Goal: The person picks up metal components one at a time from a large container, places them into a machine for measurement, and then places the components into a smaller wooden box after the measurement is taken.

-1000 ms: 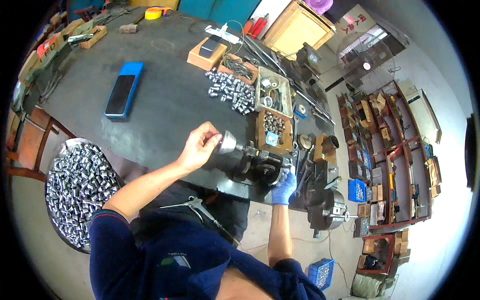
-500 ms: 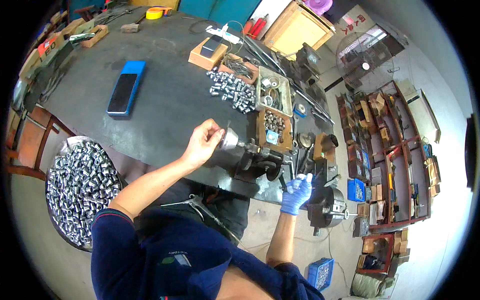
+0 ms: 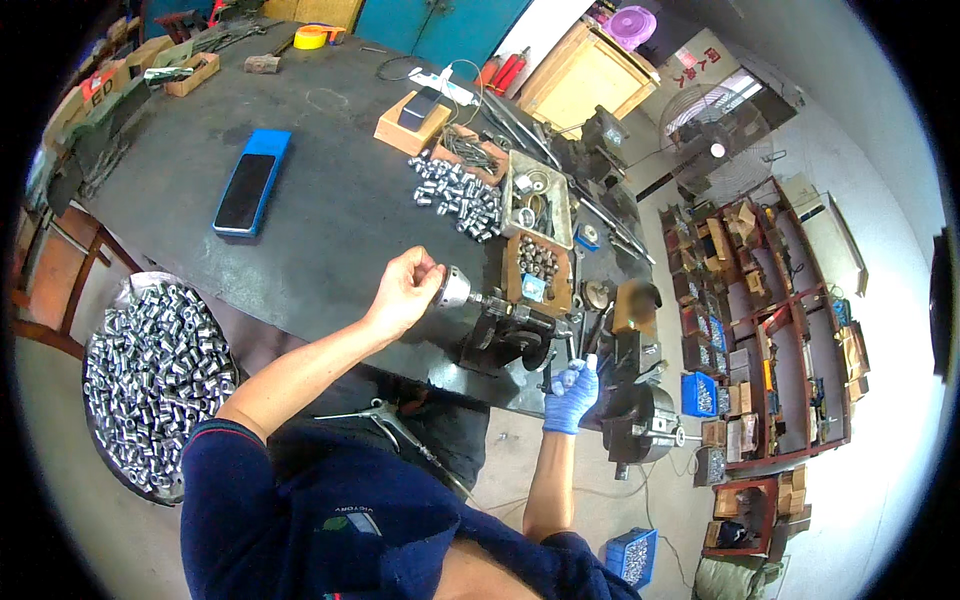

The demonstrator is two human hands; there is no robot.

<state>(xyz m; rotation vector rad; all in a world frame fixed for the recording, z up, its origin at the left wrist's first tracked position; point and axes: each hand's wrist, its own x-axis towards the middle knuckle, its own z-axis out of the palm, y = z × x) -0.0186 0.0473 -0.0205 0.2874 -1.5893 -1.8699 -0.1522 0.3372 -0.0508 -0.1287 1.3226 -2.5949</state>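
My bare left hand point(image 3: 405, 290) is closed in a pinch at the front of a round metal chuck point(image 3: 455, 288). What its fingertips hold is hidden. The chuck sits on the left end of a dark bench fixture point(image 3: 505, 335) at the table's near edge. My right hand point(image 3: 572, 393), in a blue glove, is closed just right of the fixture, beside a dark lever point(image 3: 548, 372). Whether its curled fingers grip that lever cannot be made out. Behind the fixture, a wooden box point(image 3: 537, 262) holds small metal parts.
Shiny metal sleeves lie heaped on the table point(image 3: 455, 195) and fill a round tub point(image 3: 160, 385) at my left. A blue case point(image 3: 252, 183) lies on the tabletop. A vise point(image 3: 645, 425) stands right of my gloved hand. An air gun point(image 3: 385, 415) rests by my lap.
My right hand has shifted left, closer to the fixture. My left hand stays at the chuck, whose side holes now show clearly. The whole view has turned slightly.
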